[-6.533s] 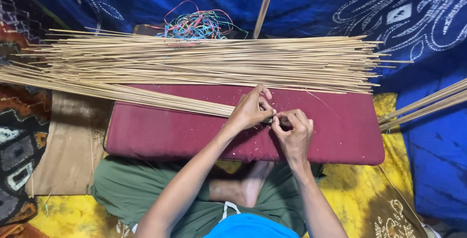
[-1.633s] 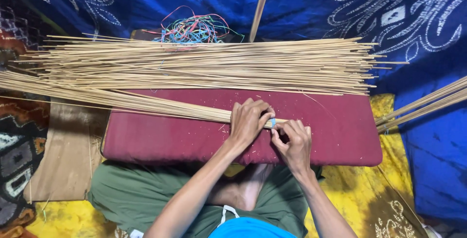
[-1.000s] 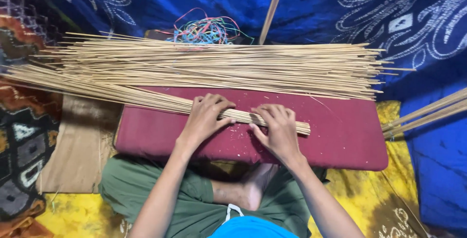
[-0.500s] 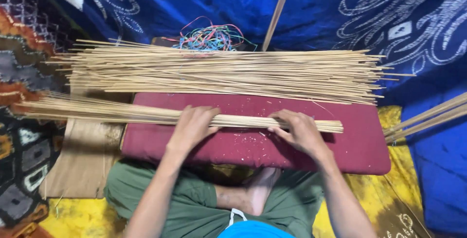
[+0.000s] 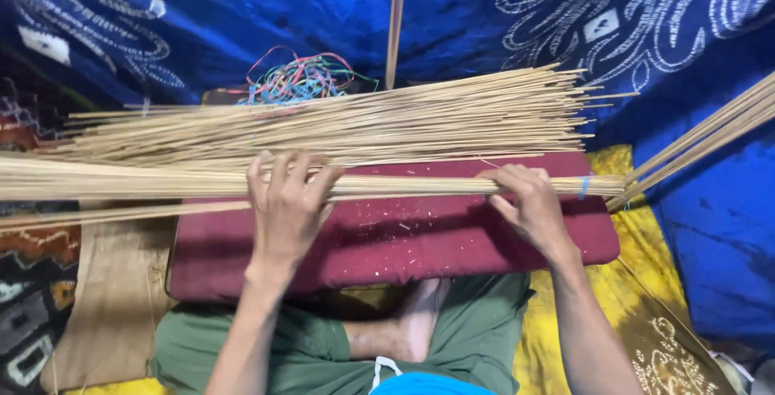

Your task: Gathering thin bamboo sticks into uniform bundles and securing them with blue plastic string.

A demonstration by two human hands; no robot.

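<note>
A tied bundle of thin bamboo sticks (image 5: 404, 186) lies across a maroon cushion (image 5: 387, 242) on my lap, a blue band near its right end. My left hand (image 5: 286, 205) lies over the bundle at mid-length, fingers curled on it. My right hand (image 5: 529, 201) grips the bundle close to its right end. Behind the cushion lies a large loose pile of the same sticks (image 5: 347, 121).
A tangle of coloured strings (image 5: 299, 79) sits behind the stick pile. More sticks (image 5: 702, 141) jut in from the right. An upright stick (image 5: 395, 16) stands against the blue patterned cloth. Yellow cloth (image 5: 613, 314) covers the floor at right, patterned mats lie at left.
My hands went from tying the bundle's end at the cushion's middle to spreading apart along it. The bundle has slid right and now lies level across the cushion.
</note>
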